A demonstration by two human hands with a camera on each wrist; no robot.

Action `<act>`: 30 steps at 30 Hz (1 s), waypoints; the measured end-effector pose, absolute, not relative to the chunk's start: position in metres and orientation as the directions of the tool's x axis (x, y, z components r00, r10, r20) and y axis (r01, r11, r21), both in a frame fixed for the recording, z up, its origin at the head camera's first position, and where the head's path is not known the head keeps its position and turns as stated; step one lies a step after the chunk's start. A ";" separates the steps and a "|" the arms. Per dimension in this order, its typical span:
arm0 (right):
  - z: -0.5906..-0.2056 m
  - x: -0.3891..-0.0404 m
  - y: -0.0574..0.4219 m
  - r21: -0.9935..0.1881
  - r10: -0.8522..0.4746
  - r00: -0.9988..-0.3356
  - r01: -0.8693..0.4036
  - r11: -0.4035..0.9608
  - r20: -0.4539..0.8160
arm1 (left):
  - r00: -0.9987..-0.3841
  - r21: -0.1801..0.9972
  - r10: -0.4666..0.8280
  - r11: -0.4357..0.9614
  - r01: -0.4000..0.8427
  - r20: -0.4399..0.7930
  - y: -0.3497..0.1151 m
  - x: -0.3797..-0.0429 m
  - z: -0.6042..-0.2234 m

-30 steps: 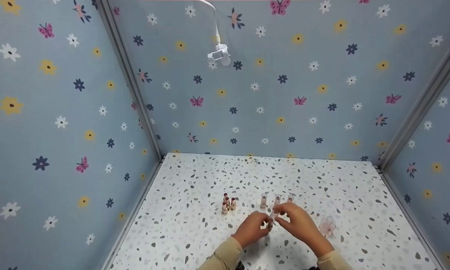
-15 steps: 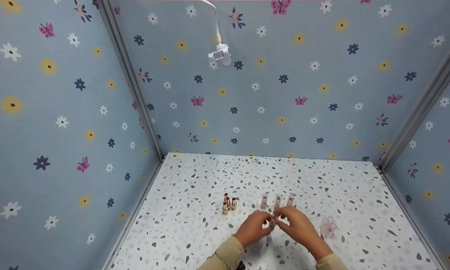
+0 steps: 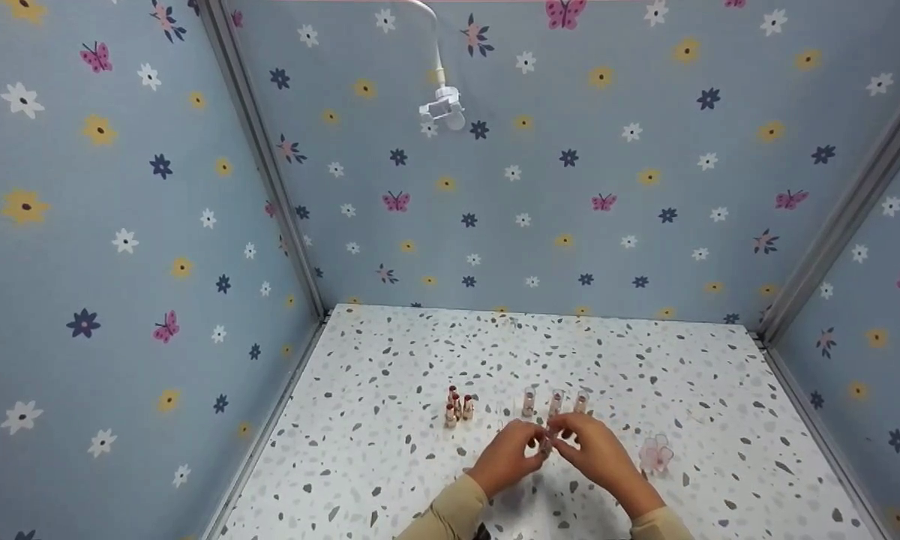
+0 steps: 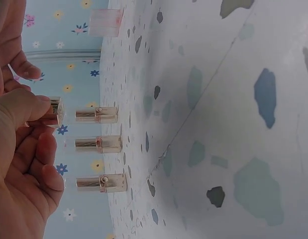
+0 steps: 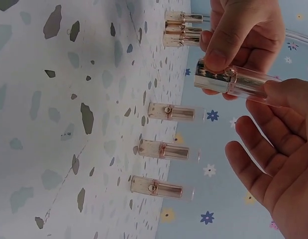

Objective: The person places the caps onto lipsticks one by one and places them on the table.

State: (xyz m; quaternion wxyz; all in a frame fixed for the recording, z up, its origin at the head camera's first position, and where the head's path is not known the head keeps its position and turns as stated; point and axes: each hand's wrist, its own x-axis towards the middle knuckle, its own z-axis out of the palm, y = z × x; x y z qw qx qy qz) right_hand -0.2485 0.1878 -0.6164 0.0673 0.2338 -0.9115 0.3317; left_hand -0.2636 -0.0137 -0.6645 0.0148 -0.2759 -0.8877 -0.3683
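Gold and clear, the tube (image 5: 239, 82) is held near upright above the bench (image 3: 375, 465), well short of its far edge, left hand's (image 3: 506, 454) fingers pinching the base (image 5: 209, 80), right hand's (image 3: 596, 446) pinching the cap (image 5: 251, 89) above along the long axis.

Clear cap (image 5: 249, 87) partly out of sight behind right fingers (image 5: 289, 94)

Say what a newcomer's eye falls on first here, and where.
Probably the blue walls printed with flowers and butterflies, around a speckled white tabletop. Then the left hand and right hand, low in the head view, holding a gold cylindrical tube with a clear cap; three similar tubes stand beyond, and red-tipped gold lipsticks to their left.
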 end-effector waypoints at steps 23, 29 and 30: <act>-0.616 -0.241 0.197 -0.527 -0.291 -0.895 -0.437 0.729 0.339 | -0.871 0.685 0.412 0.554 0.473 0.268 -0.027 -0.269 -0.670; -0.615 -0.236 0.206 -0.543 -0.252 -0.908 -0.405 0.736 0.336 | -0.922 0.732 0.319 0.571 0.371 0.218 -0.039 -0.284 -0.674; -0.615 -0.235 0.207 -0.541 -0.249 -0.910 -0.400 0.740 0.331 | -0.929 0.731 0.303 0.581 0.358 0.214 -0.041 -0.287 -0.675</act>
